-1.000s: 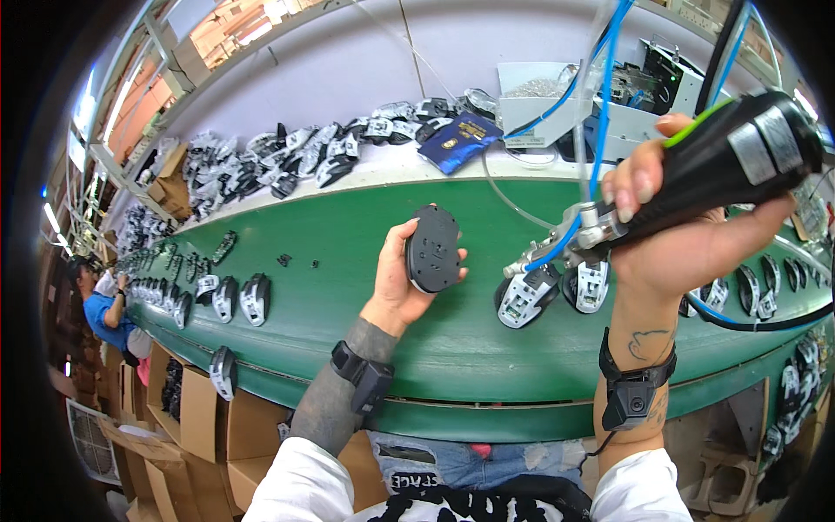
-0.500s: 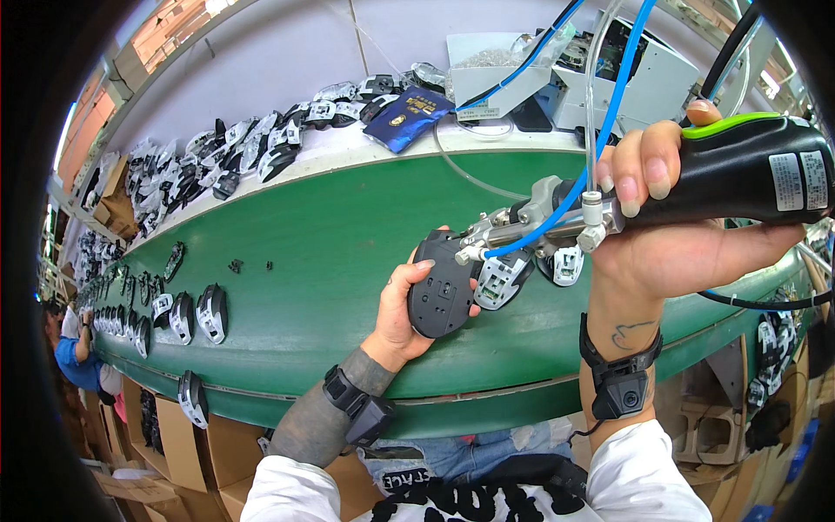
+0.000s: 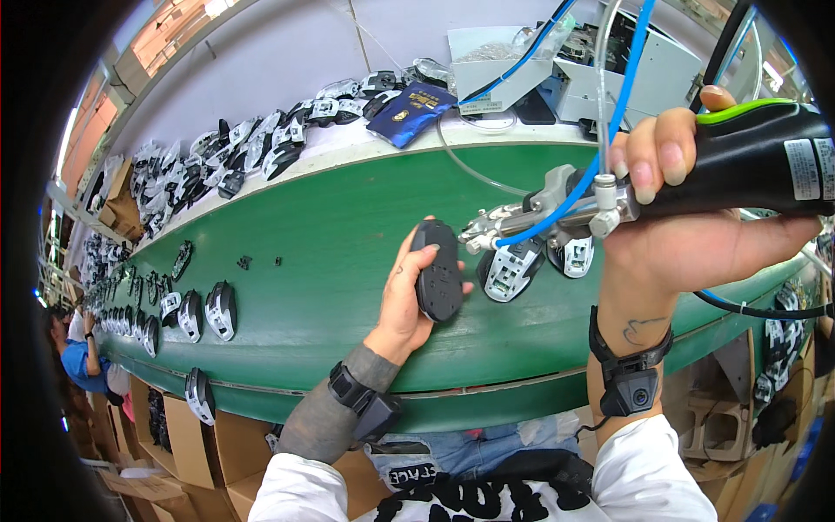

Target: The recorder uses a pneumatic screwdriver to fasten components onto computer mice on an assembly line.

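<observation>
My left hand is closed round a black computer mouse, its underside tilted to the right, thumb on top and fingertips showing at the far edge. My right hand grips a black electric screwdriver with a green lever along its top. The screwdriver's metal nose points left at the mouse, a small gap apart from it. A clear hose and a blue hose run to this nose. Just beneath it, two opened mouse shells with white inner frames lie on the green conveyor belt.
Several mouse shells stand on the belt to the left, with small dark parts behind them. Bagged mice, a blue packet and a white bin line the back ledge. Cardboard boxes stand below; a person is at far left.
My left hand has turned the mouse more onto its side and drawn it away from the screwdriver's nose. The screwdriver has shifted slightly right in my right hand. Belt items sit slightly further right.
</observation>
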`<state>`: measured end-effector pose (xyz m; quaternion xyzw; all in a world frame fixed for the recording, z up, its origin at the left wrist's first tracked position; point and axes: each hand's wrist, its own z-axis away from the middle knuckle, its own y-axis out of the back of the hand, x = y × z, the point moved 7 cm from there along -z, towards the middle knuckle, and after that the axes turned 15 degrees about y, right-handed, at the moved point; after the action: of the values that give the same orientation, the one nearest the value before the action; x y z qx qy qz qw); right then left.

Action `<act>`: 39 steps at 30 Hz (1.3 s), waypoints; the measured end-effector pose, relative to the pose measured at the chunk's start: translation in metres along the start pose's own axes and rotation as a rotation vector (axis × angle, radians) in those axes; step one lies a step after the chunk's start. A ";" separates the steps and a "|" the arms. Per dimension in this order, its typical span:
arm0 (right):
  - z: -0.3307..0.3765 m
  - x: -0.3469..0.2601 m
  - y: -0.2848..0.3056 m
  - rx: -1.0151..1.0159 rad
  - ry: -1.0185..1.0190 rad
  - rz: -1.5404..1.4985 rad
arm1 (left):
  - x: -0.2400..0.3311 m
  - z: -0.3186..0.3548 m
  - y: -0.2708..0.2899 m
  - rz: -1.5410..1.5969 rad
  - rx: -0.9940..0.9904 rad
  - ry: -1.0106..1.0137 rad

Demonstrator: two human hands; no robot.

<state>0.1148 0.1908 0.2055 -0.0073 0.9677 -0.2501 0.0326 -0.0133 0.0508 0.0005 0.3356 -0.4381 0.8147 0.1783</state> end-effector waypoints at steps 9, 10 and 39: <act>-0.001 -0.004 -0.001 0.116 -0.074 0.278 | -0.003 0.001 -0.010 0.213 -0.167 0.067; 0.000 -0.003 -0.002 0.117 -0.074 0.278 | -0.002 0.003 -0.012 0.215 -0.191 0.055; 0.000 -0.004 -0.021 0.119 -0.168 0.100 | 0.018 0.002 0.015 0.140 0.056 -0.080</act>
<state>0.1189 0.1727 0.2157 0.0222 0.9441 -0.3037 0.1265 -0.0341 0.0413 0.0051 0.3414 -0.4444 0.8229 0.0938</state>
